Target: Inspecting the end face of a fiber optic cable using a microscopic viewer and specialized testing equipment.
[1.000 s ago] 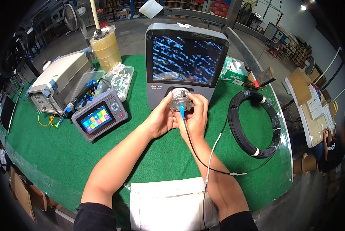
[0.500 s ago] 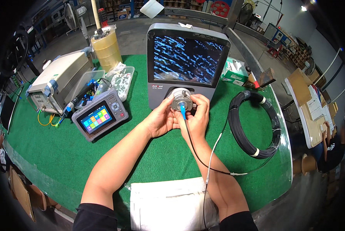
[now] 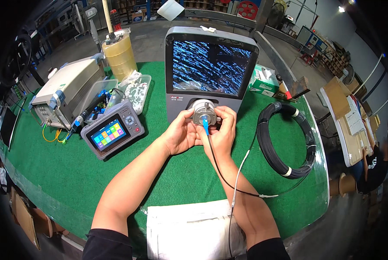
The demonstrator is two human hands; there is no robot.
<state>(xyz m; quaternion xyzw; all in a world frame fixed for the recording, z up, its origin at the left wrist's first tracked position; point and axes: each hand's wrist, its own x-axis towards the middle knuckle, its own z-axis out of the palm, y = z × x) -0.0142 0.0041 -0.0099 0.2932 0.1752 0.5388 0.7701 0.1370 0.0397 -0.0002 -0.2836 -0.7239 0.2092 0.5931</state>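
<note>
A grey inspection unit (image 3: 211, 39) with a big screen of white streaks stands at the table's middle back. Low on its front is a round grey port (image 3: 201, 113). A blue connector (image 3: 205, 125) on a thin black cable (image 3: 222, 173) is plugged into that port. My left hand (image 3: 181, 134) cups the port from the left, fingers on its rim. My right hand (image 3: 222, 132) holds the port's right side, its thumb next to the blue connector. The cable runs down past my right forearm to a white sleeve (image 3: 241, 167).
A handheld tester with a colour screen (image 3: 111, 134) lies left on the green mat (image 3: 55, 173). Behind it sit a grey box instrument (image 3: 66, 89), clear trays of small parts (image 3: 135, 89) and a tape roll (image 3: 120, 54). A black cable coil (image 3: 285, 138) lies right. A white cloth (image 3: 189, 229) is at the front edge.
</note>
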